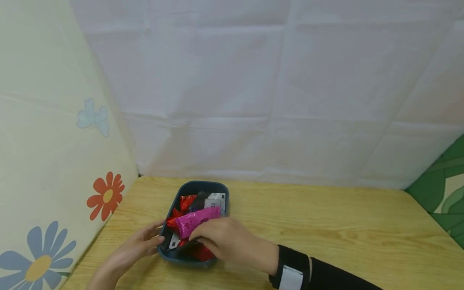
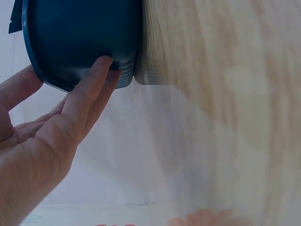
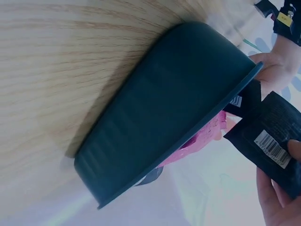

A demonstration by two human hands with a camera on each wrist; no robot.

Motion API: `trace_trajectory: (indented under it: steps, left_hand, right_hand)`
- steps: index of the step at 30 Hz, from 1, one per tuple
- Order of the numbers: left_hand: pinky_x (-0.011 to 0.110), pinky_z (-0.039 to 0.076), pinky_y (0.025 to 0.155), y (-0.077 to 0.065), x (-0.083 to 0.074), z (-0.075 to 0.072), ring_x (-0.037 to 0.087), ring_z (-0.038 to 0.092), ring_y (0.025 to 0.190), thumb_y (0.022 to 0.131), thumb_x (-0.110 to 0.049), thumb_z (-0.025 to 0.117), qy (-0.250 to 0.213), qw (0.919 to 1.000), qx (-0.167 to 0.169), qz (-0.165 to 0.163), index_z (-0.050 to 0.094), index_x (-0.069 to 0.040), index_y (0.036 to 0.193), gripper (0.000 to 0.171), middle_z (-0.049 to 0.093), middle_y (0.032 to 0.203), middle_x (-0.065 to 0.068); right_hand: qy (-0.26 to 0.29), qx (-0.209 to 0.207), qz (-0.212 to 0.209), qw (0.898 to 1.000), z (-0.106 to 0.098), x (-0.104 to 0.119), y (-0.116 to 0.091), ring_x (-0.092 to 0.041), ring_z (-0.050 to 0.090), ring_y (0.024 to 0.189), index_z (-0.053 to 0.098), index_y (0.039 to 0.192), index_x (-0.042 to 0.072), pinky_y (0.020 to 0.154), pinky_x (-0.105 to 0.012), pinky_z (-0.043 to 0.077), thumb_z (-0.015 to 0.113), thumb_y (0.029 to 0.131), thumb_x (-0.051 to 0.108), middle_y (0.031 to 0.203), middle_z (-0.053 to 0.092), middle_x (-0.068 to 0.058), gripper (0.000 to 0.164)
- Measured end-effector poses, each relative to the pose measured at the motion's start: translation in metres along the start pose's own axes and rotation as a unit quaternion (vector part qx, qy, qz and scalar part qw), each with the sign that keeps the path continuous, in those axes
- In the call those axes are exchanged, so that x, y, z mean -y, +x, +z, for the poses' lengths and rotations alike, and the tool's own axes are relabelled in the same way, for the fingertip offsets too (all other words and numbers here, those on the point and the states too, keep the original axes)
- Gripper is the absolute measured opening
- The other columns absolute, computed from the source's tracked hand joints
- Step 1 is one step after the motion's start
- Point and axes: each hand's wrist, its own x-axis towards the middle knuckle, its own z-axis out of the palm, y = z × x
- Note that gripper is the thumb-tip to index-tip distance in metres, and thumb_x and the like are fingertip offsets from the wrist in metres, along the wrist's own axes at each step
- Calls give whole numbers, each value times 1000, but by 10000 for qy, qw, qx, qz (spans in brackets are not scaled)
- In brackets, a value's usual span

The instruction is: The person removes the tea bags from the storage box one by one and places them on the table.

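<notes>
A dark blue plastic storage box (image 1: 222, 187) on the wooden table holds several small packets. My left hand (image 1: 139, 243) steadies its near left side; in the left wrist view the thumb hooks over the rim and the fingers lie along the outer wall. Over the near end of the box, my right hand (image 1: 228, 239) pinches a black packet (image 3: 267, 136) with a white barcode label between thumb and fingers. Beside that hand, a shiny pink packet (image 1: 195, 219) lies on top of red packets (image 1: 187, 202). Towards the far end are a dark packet (image 1: 197, 201) and a white printed one (image 1: 217, 198).
The light wooden table (image 1: 326, 225) extends to the right of the box. A white sheet (image 1: 275, 100) hangs behind the table. A cream panel (image 1: 43, 161) printed with flowers stands along the left side, and a green patterned one (image 1: 442, 185) at the right.
</notes>
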Motion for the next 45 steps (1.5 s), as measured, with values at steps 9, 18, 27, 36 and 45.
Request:
trace_trajectory:
  steps: [9, 18, 27, 36, 45]
  left_hand:
    - [49, 49, 98, 0, 3, -2, 40, 51, 127, 104, -19, 52, -44, 9994, 285, 209, 14, 15, 151, 70, 41, 142, 38]
    - [49, 49, 99, 0, 1, -1, 40, 52, 126, 104, -20, 53, -76, 9994, 291, 184, 14, 15, 151, 70, 41, 142, 38]
    - [48, 49, 99, 0, 1, -1, 38, 54, 124, 103, -21, 54, -109, 9994, 287, 148, 15, 14, 151, 71, 41, 142, 38]
    - [46, 50, 98, -1, 1, 0, 38, 54, 124, 103, -19, 53, -72, 9994, 248, 225, 16, 16, 150, 69, 43, 141, 38]
    - [45, 51, 97, -1, 2, -1, 36, 56, 122, 103, -17, 53, -133, 9995, 238, 160, 16, 15, 150, 68, 44, 140, 37]
  right_hand:
    - [-995, -782, -404, 9911, -13, -23, -21, -11, 69, 96, 70, 106, 9, 87, -20, 53, 77, 81, -2, 104, 73, 0, 28]
    - [-1815, -1262, -249, 9749, -34, -66, -48, -15, 70, 89, 67, 114, 7, 79, -27, 57, 53, 103, 14, 100, 73, -3, 19]
    - [-2320, -474, -34, 9716, -44, -111, -84, -18, 70, 92, 62, 120, 3, 79, -32, 58, 44, 107, 9, 107, 73, -7, 24]
    - [-2797, 1143, 545, 9517, -32, -130, -108, -24, 69, 98, 64, 123, -3, 83, -35, 57, 73, 80, -11, 114, 70, -15, 44]
    - [-2882, 1968, 1194, 9295, -20, -121, -107, -29, 63, 111, 58, 135, 2, 76, -34, 59, 69, 89, -4, 134, 59, -17, 48]
